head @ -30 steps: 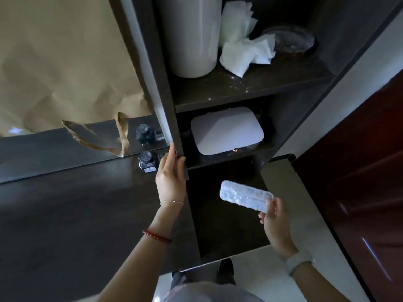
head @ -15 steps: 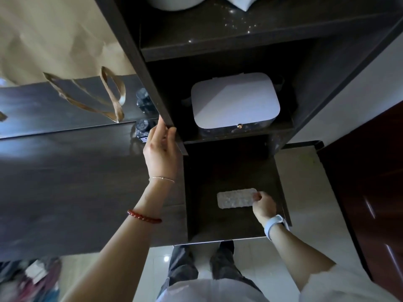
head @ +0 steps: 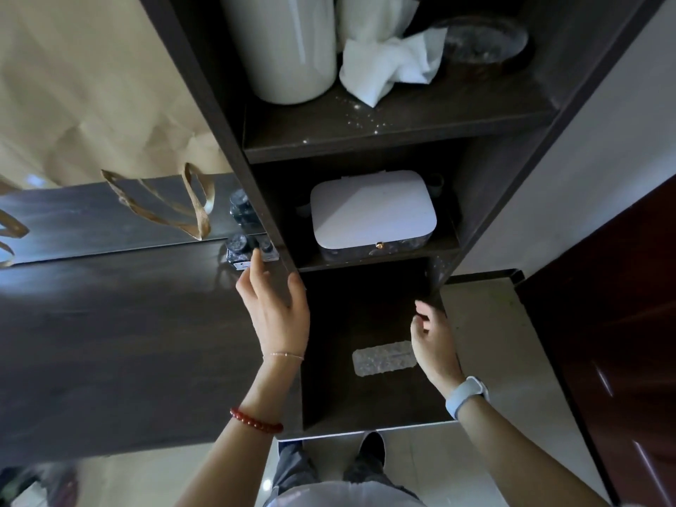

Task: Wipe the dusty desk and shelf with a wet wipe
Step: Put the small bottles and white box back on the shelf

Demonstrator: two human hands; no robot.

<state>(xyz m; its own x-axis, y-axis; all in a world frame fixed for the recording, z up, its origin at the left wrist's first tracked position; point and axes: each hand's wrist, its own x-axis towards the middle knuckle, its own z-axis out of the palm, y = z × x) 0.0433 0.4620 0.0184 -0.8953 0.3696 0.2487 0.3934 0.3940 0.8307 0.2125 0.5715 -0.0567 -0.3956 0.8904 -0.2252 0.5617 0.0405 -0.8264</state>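
My left hand steadied me against the shelf's upright panel, fingers relaxed and holding nothing, while my empty, loosely curled right hand hovered above the clear tray, apparently set aside on the desk; crumpled wipes lay on the top shelf.

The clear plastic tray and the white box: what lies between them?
In the head view, only bare dark shelf surface and the shelf board's front edge separate the clear plastic tray from the white box.
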